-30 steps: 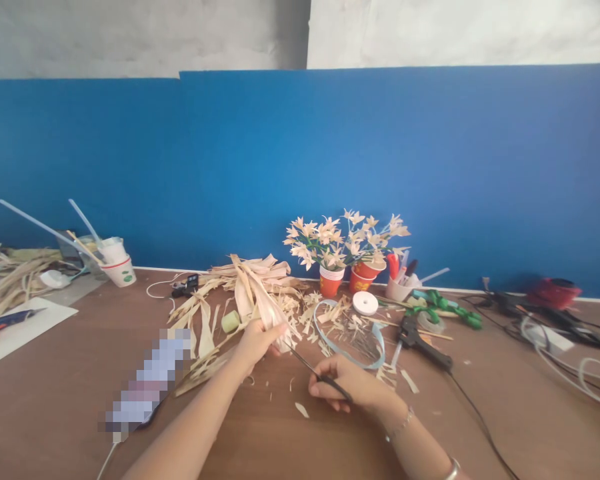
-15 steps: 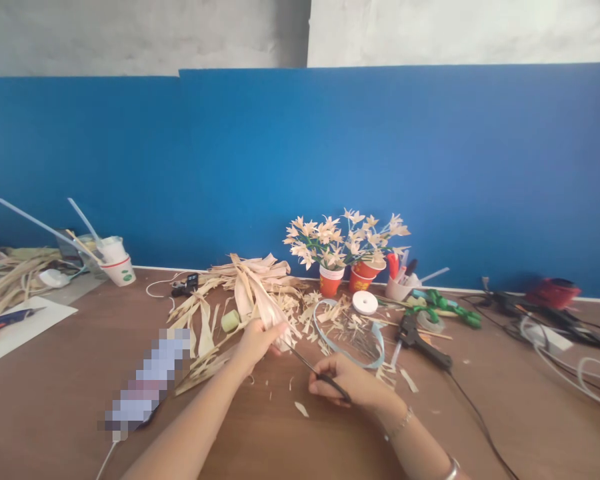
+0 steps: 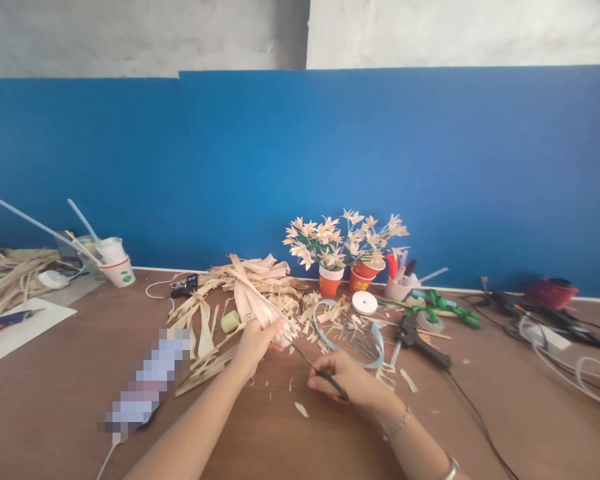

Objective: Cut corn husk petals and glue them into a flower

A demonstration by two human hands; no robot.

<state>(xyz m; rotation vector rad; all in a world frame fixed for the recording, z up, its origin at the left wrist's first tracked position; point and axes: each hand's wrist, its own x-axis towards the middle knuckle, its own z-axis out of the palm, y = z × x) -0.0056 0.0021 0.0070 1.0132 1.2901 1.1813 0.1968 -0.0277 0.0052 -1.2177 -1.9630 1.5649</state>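
Observation:
My left hand (image 3: 256, 343) pinches a pale, dried corn husk (image 3: 254, 299) near its lower end. The husk's wide part leans back over a heap of other husks (image 3: 205, 327). My right hand (image 3: 336, 375) is closed on the dark handles of a pair of scissors (image 3: 307, 360). Their blades point up and to the left, with the tips at the husk beside my left fingers. Whether the blades are apart or together is too small to tell. Small husk scraps (image 3: 301, 409) lie on the brown table (image 3: 260, 447) below my hands.
Husk flowers (image 3: 325, 237) stand in red paper cups (image 3: 329, 285) by the blue partition (image 3: 230, 167). A glue gun (image 3: 423, 343) with its cord, a white spool (image 3: 365, 303) and a pale blue ribbon loop (image 3: 380, 350) lie right. A blurred-out phone-like object (image 3: 150, 380) lies left.
My left fingers and the held husk have shifted very slightly. The scissors and my right hand have edged a little left. Everything else stays where it was.

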